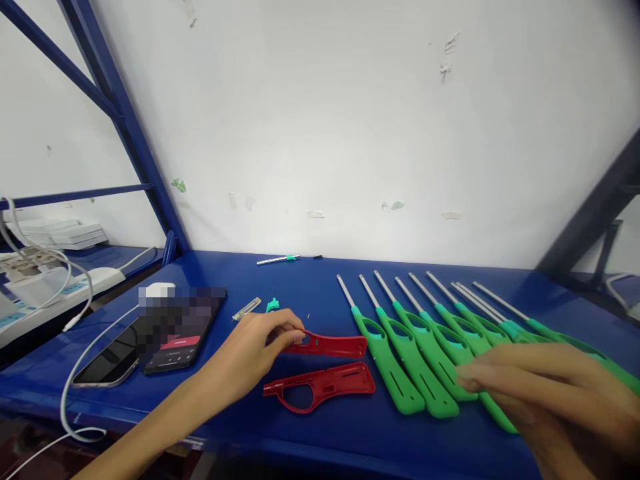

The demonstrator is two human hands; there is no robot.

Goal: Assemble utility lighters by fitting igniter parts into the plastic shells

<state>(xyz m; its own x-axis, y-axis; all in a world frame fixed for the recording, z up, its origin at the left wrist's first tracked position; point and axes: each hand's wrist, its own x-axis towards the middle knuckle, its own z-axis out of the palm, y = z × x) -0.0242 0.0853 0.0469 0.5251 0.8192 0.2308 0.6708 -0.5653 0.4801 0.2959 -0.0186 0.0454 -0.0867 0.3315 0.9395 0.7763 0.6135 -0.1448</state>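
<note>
Support lightly the upper red half-shell (335,346), clamped at its narrow end in the grip of the left hand (263,337), just beyond the lower red half-shell (346,381) on the tabletop (320,297). Best to pinch without squeezing it out of shape and to steer clear of the green lighters (385,373) close at right. At the right hand (560,393), seemingly together, but too blurred to say whether holding anything.
</note>
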